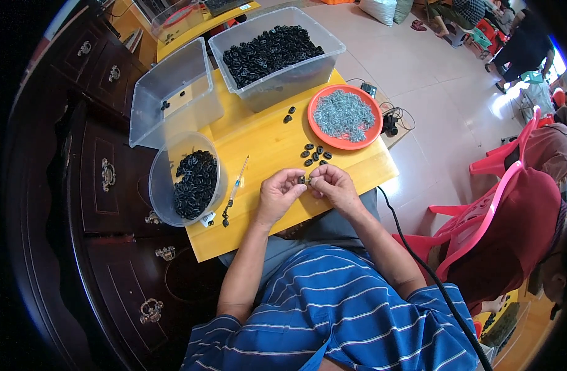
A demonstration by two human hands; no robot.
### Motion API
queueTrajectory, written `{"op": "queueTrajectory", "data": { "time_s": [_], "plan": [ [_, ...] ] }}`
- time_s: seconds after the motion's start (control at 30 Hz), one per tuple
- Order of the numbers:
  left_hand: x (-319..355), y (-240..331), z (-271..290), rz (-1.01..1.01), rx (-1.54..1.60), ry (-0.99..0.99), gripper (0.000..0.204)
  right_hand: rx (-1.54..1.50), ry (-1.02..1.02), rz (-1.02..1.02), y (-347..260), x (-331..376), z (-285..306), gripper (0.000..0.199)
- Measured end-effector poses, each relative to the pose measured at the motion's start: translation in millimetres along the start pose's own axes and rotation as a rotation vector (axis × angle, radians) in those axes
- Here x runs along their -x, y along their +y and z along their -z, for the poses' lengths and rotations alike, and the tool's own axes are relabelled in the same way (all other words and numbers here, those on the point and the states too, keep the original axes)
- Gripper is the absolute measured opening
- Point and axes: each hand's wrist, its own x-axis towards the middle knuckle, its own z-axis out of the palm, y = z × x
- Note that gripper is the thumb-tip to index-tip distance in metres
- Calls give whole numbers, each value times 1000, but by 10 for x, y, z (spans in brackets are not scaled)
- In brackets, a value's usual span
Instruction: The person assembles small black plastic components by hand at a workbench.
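Head view, small shiny black piece [302,180], partly covered, pinched between both hands [279,193] [336,188]

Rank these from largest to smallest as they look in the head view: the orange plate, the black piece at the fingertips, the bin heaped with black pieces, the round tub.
1. Bin
2. Tub
3. Plate
4. Black piece, partly hidden, but clearly smallest

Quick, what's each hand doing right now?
Left hand: closed, holding a small black piece.
Right hand: closed, fingertips pinched together beside that piece; anything in them is too small to tell.
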Motion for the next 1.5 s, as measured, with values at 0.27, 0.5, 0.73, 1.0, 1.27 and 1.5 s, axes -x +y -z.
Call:
{"op": "queueTrajectory", "data": {
  "time_s": [0.27,0.5,0.73,1.0,1.27,1.5],
  "plan": [
    [-6,-26,-19,-4,-4,4,30,-1,-3,9,-5,-6,-9,9],
    [-15,-29,-50,-17,-35,-1,28,3,-16,-23,4,-15,12,10],
    [-50,116,52,-30,-128,-84,27,36,-16,-61,-59,-6,-23,12],
    [-99,355,131,-34,-255,-221,31,82,-99,-149,-187,22,-47,15],
    [-61,649,-152,-140,-591,-48,37,-113,-20,-183,-88,15,-74,13],
    [-31,546,-232,-412,-867,82,32,-300,35,-190,-67,25,-138,14]
  ]
}}
